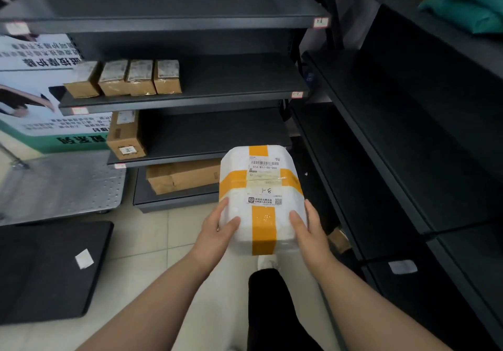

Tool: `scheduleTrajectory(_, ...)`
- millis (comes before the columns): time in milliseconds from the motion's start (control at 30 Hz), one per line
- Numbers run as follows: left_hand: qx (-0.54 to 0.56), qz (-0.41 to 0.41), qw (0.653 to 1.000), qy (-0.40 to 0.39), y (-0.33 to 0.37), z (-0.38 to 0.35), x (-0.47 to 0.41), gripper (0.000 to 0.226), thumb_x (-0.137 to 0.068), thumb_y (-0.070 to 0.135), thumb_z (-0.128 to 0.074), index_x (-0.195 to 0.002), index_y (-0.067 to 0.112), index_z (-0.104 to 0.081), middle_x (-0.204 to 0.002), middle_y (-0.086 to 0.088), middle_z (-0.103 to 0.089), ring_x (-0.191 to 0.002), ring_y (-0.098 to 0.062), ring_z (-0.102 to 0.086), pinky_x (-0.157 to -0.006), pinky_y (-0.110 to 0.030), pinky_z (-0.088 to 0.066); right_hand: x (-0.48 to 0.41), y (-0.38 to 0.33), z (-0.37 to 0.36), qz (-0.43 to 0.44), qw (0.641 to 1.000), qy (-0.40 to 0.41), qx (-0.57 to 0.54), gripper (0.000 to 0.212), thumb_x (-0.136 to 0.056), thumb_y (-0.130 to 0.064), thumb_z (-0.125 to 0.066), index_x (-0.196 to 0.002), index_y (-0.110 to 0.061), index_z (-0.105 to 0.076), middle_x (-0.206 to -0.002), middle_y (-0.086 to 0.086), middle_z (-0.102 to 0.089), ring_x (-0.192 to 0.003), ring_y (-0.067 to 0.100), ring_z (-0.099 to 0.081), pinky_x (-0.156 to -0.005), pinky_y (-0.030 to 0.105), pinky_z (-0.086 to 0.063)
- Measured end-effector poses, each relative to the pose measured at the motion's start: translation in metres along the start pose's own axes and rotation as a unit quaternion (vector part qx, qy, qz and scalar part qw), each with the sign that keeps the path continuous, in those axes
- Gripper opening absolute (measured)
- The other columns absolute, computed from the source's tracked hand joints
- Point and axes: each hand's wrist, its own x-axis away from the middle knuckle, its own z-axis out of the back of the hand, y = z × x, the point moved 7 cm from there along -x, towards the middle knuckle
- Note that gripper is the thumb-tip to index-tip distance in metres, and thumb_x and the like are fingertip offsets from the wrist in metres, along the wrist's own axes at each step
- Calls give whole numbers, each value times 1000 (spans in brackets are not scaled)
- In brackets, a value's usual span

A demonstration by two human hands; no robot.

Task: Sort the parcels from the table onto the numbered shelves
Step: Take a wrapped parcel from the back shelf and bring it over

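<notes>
The parcel (pixel 261 201), gripped at its near end by left hand (pixel 217 225) and right hand (pixel 307 228), is held before the shelves (pixel 177 103) and is best kept level while its code is matched to a shelf tag (pixel 297 94).

middle shelf (pixel 239 78): four boxes (pixel 125 78) left, right free | lower shelf (pixel 212 133): carton (pixel 125 135) left, right free
</notes>
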Motion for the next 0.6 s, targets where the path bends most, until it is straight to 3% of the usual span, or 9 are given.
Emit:
scheduleTrajectory(100, -32, 16, 999, 4, 5, -1, -38, 68, -87, 47, -60, -148, 35, -33, -143, 5, -46, -130, -19, -46, -110, -47, -38, -42, -6, -2, 5, 1000, -6, 22, 59, -94, -46, -51, -146, -40, -24, -136, -7, -46, -121, 16, -50, -100, 44, -47)
scheduleTrajectory(233, -62, 42, 997, 14, 11, -7, -101, 82, -75, 65, -56, -148, 40, -30, -145, 7, -44, -131, -18, -44, -110, -50, -38, -110, -18, -1, -26, 999, -23, 27, 56, -94, -43, -52, -145, -39, -27, -134, -5, -49, -118, 17, -53, -98, 44, -49)
scheduleTrajectory(300, -66, 49, 996, 18, 17, -13, -132, 81, -75, 66, -54, -147, 41, -29, -146, 7, -43, -132, -18, -43, -110, -50, -38, -145, -25, 3, -34, 998, -28, 45, 64, -88, -55, -55, -144, -42, -28, -136, -6, -49, -120, 18, -52, -99, 48, -48)
scheduleTrajectory(367, -67, 59, 996, 20, 22, -19, -161, 79, -76, 63, -54, -148, 39, -29, -146, 7, -43, -132, -18, -43, -110, -50, -37, -181, -27, 8, -41, 996, -37, 67, 73, -75, -70, -55, -140, -50, -29, -136, -8, -49, -121, 18, -52, -97, 49, -49)
scheduleTrajectory(433, -58, 69, 996, 19, 24, -26, -189, 74, -82, 56, -55, -148, 37, -30, -146, 7, -44, -132, -19, -44, -110, -49, -37, -212, -27, 12, -47, 995, -53, 71, 75, -71, -70, -56, -139, -50, -30, -135, -10, -50, -120, 17, -53, -97, 48, -50)
scheduleTrajectory(500, -49, 74, 996, 21, 24, -34, -214, 64, -92, 45, -57, -149, 35, -30, -147, 6, -42, -132, -18, -43, -111, -47, -37, -238, -26, 17, -64, 995, -54, 60, 75, -74, -64, -60, -141, -47, -30, -136, -10, -50, -120, 16, -53, -99, 48, -48)
scheduleTrajectory(600, -41, 82, 995, 33, 10, -43, -245, 57, -97, 29, -55, -148, 31, -31, -139, 15, -41, -128, -10, -40, -108, -31, -33, -270, -15, 22, -77, 995, -49, 39, 62, -90, -41, -60, -143, -39, -30, -137, -6, -50, -120, 17, -53, -101, 44, -46)
